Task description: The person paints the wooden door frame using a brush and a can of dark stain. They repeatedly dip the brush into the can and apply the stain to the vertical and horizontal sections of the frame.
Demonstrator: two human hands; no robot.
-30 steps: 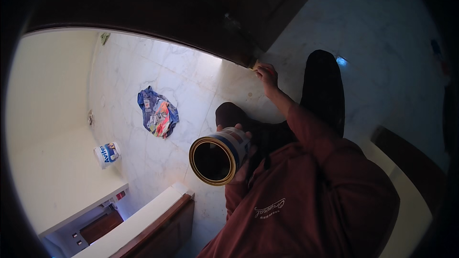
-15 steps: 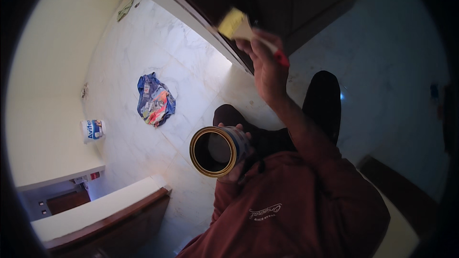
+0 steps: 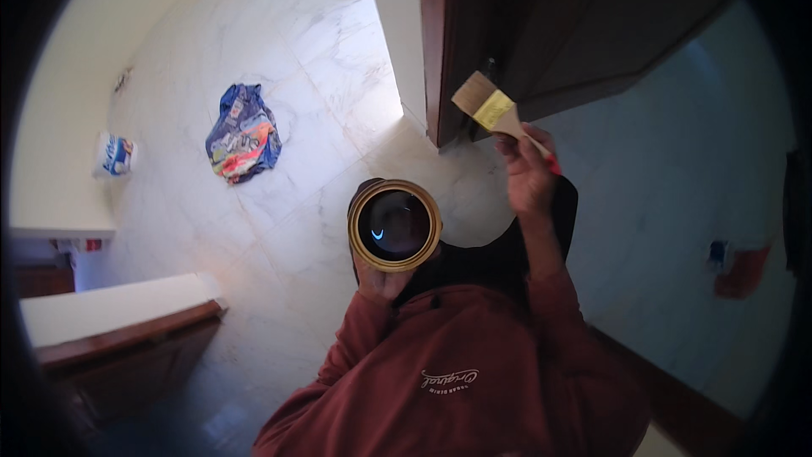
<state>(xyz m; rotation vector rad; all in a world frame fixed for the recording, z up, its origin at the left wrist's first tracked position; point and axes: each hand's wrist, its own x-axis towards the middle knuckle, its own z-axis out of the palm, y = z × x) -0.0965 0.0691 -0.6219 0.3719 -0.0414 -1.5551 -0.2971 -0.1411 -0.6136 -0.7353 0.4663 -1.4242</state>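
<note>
My left hand [image 3: 385,281] is closed around the lower side of a round metal can [image 3: 353,226] with a gold rim, held in front of my body. The can's mouth faces up, and dark, glossy liquid inside catches a light reflection. In my right hand [image 3: 529,173] is a flat paintbrush [image 3: 494,110] with a pale wooden handle, red at its end, and a yellow ferrule. Its tan bristles point up and left, close to the lower part of a dark brown wooden door [image 3: 558,25]. Whether they touch the door, I cannot tell.
A crumpled blue and orange cloth [image 3: 244,135] lies on the marble-patterned floor [image 3: 288,228]. Near the left wall stands a white and blue bucket [image 3: 112,155]. A wood-edged panel [image 3: 144,330] juts in at lower left. A reddish object [image 3: 743,272] lies at far right.
The paintbrush has come down and right, away from the door's edge. The can has tipped more upright, showing the liquid. My view has turned, shifting the door and the cloth.
</note>
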